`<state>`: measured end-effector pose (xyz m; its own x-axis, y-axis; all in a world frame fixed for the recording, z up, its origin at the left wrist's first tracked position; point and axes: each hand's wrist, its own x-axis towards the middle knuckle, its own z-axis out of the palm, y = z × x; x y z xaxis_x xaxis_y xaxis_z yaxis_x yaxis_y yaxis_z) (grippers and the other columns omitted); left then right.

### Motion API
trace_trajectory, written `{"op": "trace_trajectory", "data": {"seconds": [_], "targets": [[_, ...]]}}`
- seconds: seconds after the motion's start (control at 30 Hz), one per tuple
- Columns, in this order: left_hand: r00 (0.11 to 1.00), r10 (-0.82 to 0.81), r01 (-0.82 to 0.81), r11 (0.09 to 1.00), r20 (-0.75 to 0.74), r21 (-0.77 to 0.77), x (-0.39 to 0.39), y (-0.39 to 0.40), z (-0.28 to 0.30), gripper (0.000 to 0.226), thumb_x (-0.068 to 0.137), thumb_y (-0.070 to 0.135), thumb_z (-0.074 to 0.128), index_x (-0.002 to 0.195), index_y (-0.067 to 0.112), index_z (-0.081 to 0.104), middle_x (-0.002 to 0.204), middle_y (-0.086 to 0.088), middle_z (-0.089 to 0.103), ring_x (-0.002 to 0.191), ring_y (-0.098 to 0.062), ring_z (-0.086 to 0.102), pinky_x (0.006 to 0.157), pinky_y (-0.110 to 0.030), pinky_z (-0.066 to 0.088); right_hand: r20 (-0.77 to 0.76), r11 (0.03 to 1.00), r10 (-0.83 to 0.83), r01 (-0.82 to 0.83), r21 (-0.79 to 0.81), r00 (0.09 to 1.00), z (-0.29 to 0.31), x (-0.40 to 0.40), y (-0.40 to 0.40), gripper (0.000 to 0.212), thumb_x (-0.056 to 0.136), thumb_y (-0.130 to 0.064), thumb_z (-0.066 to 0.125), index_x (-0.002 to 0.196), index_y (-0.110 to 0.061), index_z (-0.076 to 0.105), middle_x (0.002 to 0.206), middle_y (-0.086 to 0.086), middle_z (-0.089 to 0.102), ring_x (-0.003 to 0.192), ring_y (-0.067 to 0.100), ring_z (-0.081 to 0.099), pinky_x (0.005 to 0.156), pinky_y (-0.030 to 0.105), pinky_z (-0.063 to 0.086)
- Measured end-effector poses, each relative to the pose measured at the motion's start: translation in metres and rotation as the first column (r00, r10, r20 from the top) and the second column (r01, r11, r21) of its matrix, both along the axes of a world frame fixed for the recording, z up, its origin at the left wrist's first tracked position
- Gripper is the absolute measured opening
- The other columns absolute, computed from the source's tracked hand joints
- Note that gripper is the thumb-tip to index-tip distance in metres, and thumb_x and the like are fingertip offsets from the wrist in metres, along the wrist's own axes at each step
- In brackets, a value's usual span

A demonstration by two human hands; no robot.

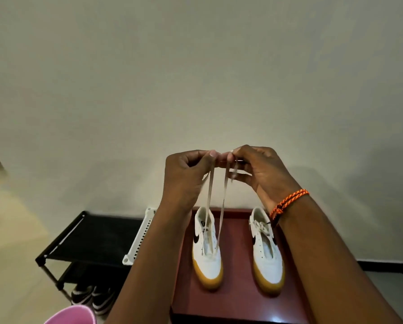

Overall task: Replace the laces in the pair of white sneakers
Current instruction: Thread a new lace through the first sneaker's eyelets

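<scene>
Centre frame: left hand (186,169) and right hand (254,167) each pinch one end of the lace (222,206), raised above the left sneaker (206,249) on the red table (237,300), lower centre. Lace runs through the toe-end eyelets only. Risk: uneven pull leaves the ends mismatched, or slips one free of its eyelet.

White sneakers (207,260) with gum-yellow soles, black swooshes; maroon table (237,298); orange-black bracelet (289,202).

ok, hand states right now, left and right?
Left hand: closed, pinching one end of the lace that runs up from the left sneaker.
Right hand: closed, pinching the lace's other end.
</scene>
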<state>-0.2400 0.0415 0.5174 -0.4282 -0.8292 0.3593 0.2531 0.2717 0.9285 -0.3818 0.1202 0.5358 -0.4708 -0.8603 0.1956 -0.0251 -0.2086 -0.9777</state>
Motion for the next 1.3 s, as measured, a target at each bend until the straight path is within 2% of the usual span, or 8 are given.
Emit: {"op": "trace_trajectory", "data": {"seconds": [0.33, 0.6, 0.7, 0.83, 1.07, 1.13, 1.2, 1.3], "targets": [[0.992, 0.084, -0.093, 0.99, -0.09, -0.108, 0.014, 0.048, 0.08, 0.013, 0.099, 0.016, 0.074, 0.096, 0.01, 0.084, 0.089, -0.003, 0.082, 0.093, -0.016, 0.08, 0.099, -0.04, 0.061, -0.118, 0.977, -0.112, 0.087, -0.194, 0.987, 0.07, 0.022, 0.033, 0.03, 0.101, -0.007, 0.058, 0.081, 0.007, 0.074, 0.088, 0.022, 0.076, 0.091, 0.035, 0.076, 0.081, 0.036, 0.065], [0.976, 0.193, -0.205, 0.973, -0.104, -0.111, 0.019, 0.062, 0.096, 0.011, 0.096, 0.009, 0.076, 0.096, 0.016, 0.085, 0.089, 0.001, 0.082, 0.093, -0.017, 0.079, 0.098, -0.045, 0.062, -0.052, 0.969, -0.071, 0.057, -0.242, 0.996, 0.062, 0.034, 0.038, 0.021, 0.101, 0.002, 0.059, 0.097, 0.001, 0.08, 0.096, 0.016, 0.079, 0.096, 0.035, 0.076, 0.092, 0.04, 0.063], [0.967, 0.211, -0.226, 0.969, -0.144, -0.1, 0.021, 0.058, 0.095, 0.016, 0.09, -0.001, 0.079, 0.096, 0.013, 0.083, 0.091, -0.001, 0.081, 0.092, -0.018, 0.079, 0.095, -0.044, 0.063, -0.132, 0.945, -0.153, 0.106, -0.308, 0.979, 0.053, 0.036, 0.033, 0.023, 0.098, 0.008, 0.063, 0.1, -0.007, 0.081, 0.097, 0.01, 0.08, 0.093, 0.028, 0.078, 0.09, 0.036, 0.063], [0.956, 0.214, -0.237, 0.967, -0.202, -0.093, 0.021, 0.045, 0.091, 0.014, 0.091, -0.004, 0.078, 0.097, 0.008, 0.079, 0.09, -0.007, 0.08, 0.086, -0.026, 0.079, 0.087, -0.043, 0.066, -0.098, 0.91, -0.201, 0.149, -0.386, 0.975, 0.044, 0.034, 0.022, 0.015, 0.094, 0.009, 0.067, 0.098, 0.0, 0.078, 0.093, 0.012, 0.079, 0.086, 0.028, 0.078, 0.081, 0.031, 0.063], [0.952, 0.249, -0.263, 0.963, -0.177, -0.06, 0.007, 0.009, 0.044, 0.014, 0.096, -0.003, 0.072, 0.098, 0.009, 0.079, 0.092, -0.004, 0.077, 0.081, -0.026, 0.075, 0.072, -0.034, 0.066, -0.081, 0.918, -0.21, 0.168, -0.36, 0.974, 0.008, 0.012, -0.006, 0.022, 0.094, 0.012, 0.063, 0.091, -0.002, 0.08, 0.089, 0.007, 0.078, 0.07, 0.028, 0.066, 0.07, 0.033, 0.061], [0.952, 0.284, -0.289, 0.957, -0.11, -0.032, 0.001, -0.004, 0.017, 0.018, 0.097, -0.001, 0.071, 0.096, 0.015, 0.081, 0.093, 0.005, 0.078, 0.075, -0.018, 0.072, 0.065, -0.029, 0.06, -0.083, 0.941, -0.203, 0.171, -0.293, 0.976, -0.015, 0.003, -0.012, 0.026, 0.093, 0.016, 0.058, 0.087, 0.001, 0.08, 0.085, 0.007, 0.076, 0.064, 0.019, 0.057, 0.054, 0.029, 0.048], [0.949, 0.315, -0.315, 0.949, -0.021, -0.017, -0.004, -0.017, -0.02, 0.024, 0.099, 0.002, 0.07, 0.095, 0.021, 0.083, 0.09, 0.01, 0.078, 0.068, -0.009, 0.065, 0.062, -0.025, 0.051, -0.084, 0.962, -0.203, 0.183, -0.203, 0.976, -0.045, -0.004, -0.017, 0.031, 0.091, 0.018, 0.054, 0.085, 0.002, 0.08, 0.088, 0.014, 0.074, 0.065, 0.017, 0.052, 0.049, 0.026, 0.033], [0.924, 0.358, -0.364, 0.931, 0.133, 0.026, -0.008, -0.033, -0.093, 0.035, 0.1, -0.001, 0.064, 0.092, 0.026, 0.084, 0.089, 0.013, 0.079, 0.068, -0.006, 0.066, 0.064, -0.026, 0.054, -0.164, 0.975, -0.222, 0.219, -0.036, 0.961, -0.109, -0.016, -0.022, 0.035, 0.093, 0.011, 0.056, 0.08, -0.008, 0.082, 0.088, 0.011, 0.076, 0.067, 0.019, 0.057, 0.052, 0.019, 0.038]]}}
